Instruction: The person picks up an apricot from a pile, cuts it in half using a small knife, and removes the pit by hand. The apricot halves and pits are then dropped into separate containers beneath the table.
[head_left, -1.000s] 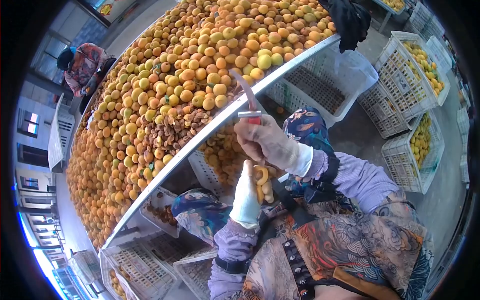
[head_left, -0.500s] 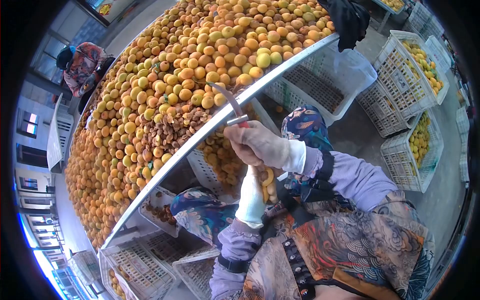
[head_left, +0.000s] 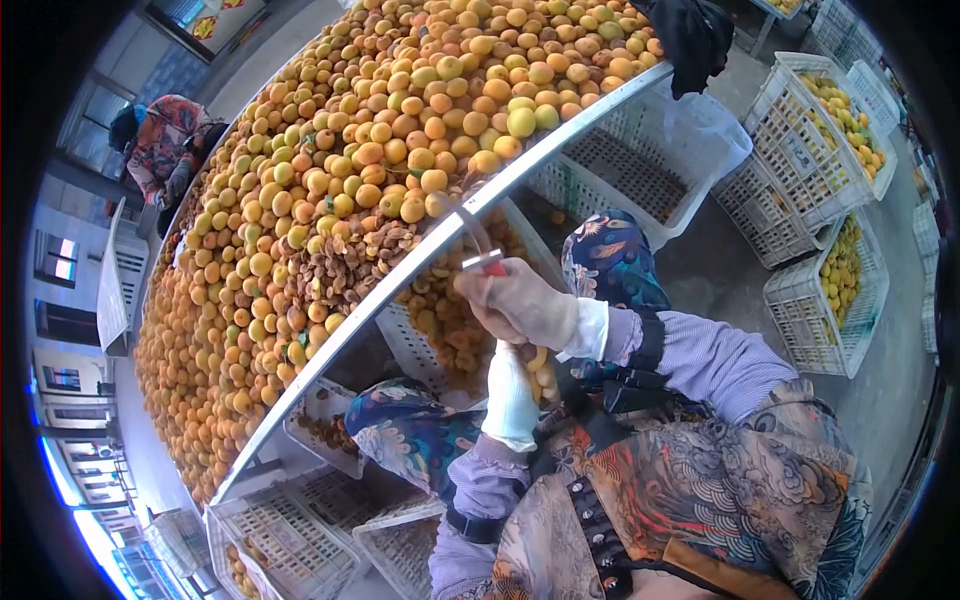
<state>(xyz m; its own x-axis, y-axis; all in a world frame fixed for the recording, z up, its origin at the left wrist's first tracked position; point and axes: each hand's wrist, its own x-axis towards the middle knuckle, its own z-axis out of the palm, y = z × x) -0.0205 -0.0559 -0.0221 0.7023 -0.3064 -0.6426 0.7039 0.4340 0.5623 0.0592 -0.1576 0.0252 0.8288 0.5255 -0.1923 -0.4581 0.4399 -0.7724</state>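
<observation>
My right hand [head_left: 520,303], in a soiled glove, is closed round the red handle of a curved knife [head_left: 477,232]. Its blade is smeared by motion and points toward the white table rim [head_left: 400,273]. Just below and touching it is my left hand [head_left: 517,385], with a white glove cuff; its fingers are curled round an apricot [head_left: 538,358], mostly hidden by both hands. Beyond the rim lies a large heap of apricots [head_left: 330,180], with a pile of brown pits [head_left: 350,262] near the edge. Under my hands a crate of split apricots [head_left: 440,325] partly shows.
White crates [head_left: 815,130] with yellow fruit are stacked at right. Another crate [head_left: 640,170] with a plastic liner stands under the rim. More crates [head_left: 290,535] sit at lower left. A dark cloth [head_left: 695,45] hangs over the table corner. Across the heap a co-worker [head_left: 170,145] bends forward.
The knife blade has swung down and nearer to the rim as my right hand shifted slightly. The apricot is more covered now. The co-worker's hands have moved lower.
</observation>
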